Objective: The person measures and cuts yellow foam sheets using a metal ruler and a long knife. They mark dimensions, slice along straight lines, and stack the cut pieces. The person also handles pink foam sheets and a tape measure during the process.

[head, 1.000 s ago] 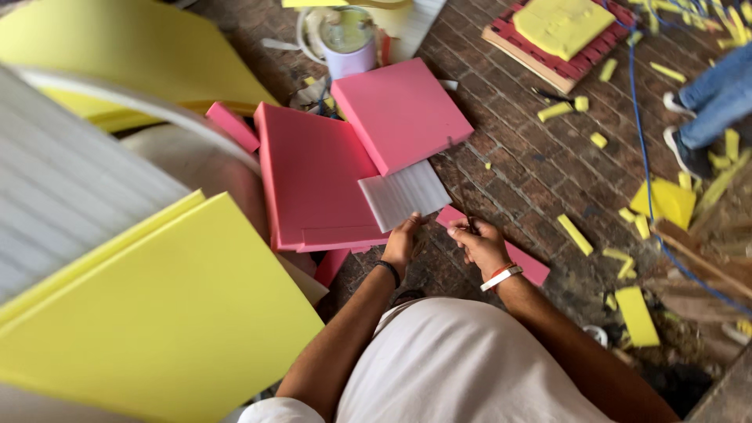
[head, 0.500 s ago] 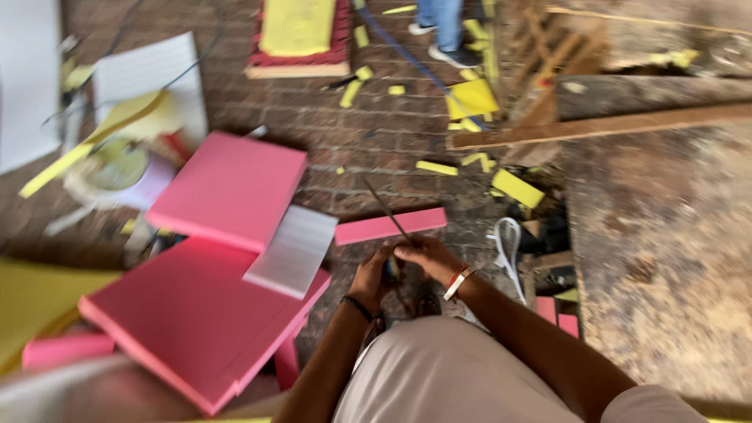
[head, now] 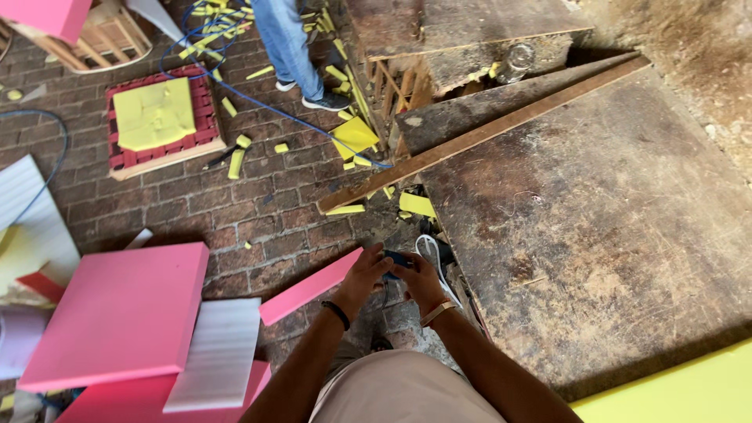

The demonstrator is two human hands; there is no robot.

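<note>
Both hands met at the centre-bottom of the view, over the brick floor (head: 235, 204) just left of the worn wooden workbench (head: 595, 235). The left hand (head: 366, 276) was curled around the near side of a small dark object (head: 398, 258), fingers bent over it. The right hand (head: 419, 282) closed on the same object from the 4 o'clock side. What the object was could not be told; it was largely hidden by the fingers.

A long pink foam strip (head: 309, 288) lay on the bricks at 9 o'clock from the hands, its upper end just beside the left hand; contact could not be confirmed. Farther out at 8 o'clock lay a large pink foam slab (head: 117, 313), with a white ribbed foam sheet (head: 215, 352) resting against its lower right edge. A white looped cord (head: 429, 249) lay at 1 o'clock from the hands, at the bench edge.

Judged on progress: cutting work appeared well advanced. Yellow foam offcuts (head: 352, 135) were scattered across the floor from 11 to 12 o'clock, and a yellow foam piece (head: 155, 116) sat on a red slatted pallet (head: 125, 160) at 10 o'clock. The pink slab showed no cuts, and the strip was not in hand. The hands were occupied with the small object only, so further work on the pink stock seemed outstanding.

Another person's legs in blue jeans (head: 291, 39) stood at 12 o'clock, well apart.
</note>
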